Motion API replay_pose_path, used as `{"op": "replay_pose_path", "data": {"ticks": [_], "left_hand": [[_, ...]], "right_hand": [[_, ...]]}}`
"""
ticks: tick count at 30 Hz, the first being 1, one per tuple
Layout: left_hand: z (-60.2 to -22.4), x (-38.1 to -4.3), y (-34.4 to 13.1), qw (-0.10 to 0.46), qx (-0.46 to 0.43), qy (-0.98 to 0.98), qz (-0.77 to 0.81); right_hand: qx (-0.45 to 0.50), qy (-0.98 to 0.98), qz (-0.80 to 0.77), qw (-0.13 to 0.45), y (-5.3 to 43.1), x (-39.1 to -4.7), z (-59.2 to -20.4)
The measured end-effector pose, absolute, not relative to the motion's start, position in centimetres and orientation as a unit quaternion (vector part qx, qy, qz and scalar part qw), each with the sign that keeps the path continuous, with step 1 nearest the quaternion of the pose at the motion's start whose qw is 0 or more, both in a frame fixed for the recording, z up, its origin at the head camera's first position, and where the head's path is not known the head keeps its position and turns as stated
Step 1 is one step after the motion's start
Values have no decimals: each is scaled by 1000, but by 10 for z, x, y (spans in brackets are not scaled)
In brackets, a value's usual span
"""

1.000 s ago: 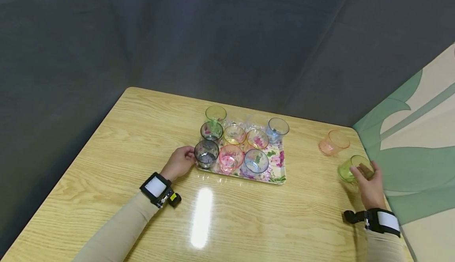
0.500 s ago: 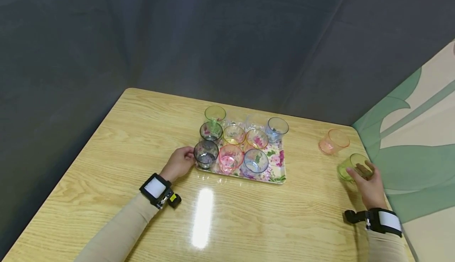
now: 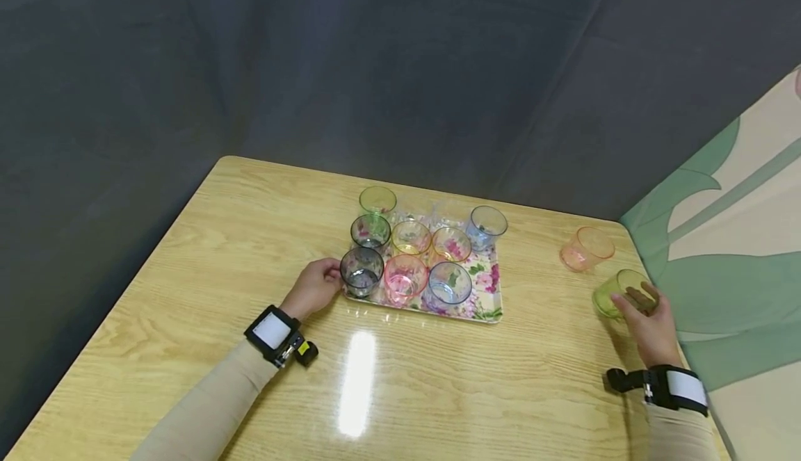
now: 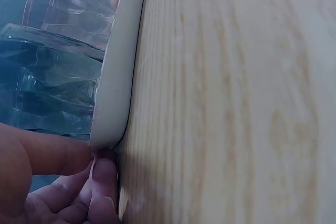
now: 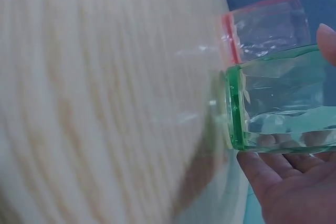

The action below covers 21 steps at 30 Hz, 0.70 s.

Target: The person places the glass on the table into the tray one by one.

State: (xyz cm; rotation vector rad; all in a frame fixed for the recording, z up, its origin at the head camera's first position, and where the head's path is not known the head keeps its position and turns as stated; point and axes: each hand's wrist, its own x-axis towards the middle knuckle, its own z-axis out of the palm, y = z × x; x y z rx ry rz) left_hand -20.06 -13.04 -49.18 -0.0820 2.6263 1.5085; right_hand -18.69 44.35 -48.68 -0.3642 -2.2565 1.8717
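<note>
My left hand is at the left front corner of a floral tray. In the left wrist view its thumb and fingers pinch the tray's pale rim. A dark grey cup stands on the tray just beside those fingers. At the table's right side, my right hand holds a yellow-green clear cup between thumb and fingers. The right wrist view shows the cup's thick green base down at the tabletop. Just behind it stands an orange-pink cup, apart from the tray.
Several clear cups crowd the tray, among them a pink cup, a blue cup, another blue cup at the back right and a green cup at the back left. A dark curtain hangs behind the wooden table.
Both hands keep their places and their holds. Only a very slight shift of the head view shows.
</note>
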Motion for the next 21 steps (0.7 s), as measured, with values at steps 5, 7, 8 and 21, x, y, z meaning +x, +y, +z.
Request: {"op": "replay_pose_path", "data": {"ticks": [5,7,8,21], "left_hand": [[-492,-200,-130,56,-29,865,498],[-492,-200,-130,56,-28,864,500],[-492,-200,-130,57,-27,863,501],[-491,-200,-130,60,-29,864,500]], "right_hand": [[-100,-754,643,92,436,-184,-474],[-94,-761,635,93,435,-185,-473],[-91,-766,630,95,436,-186,-475],[44,-763,636,106,389,-186,-448]]}}
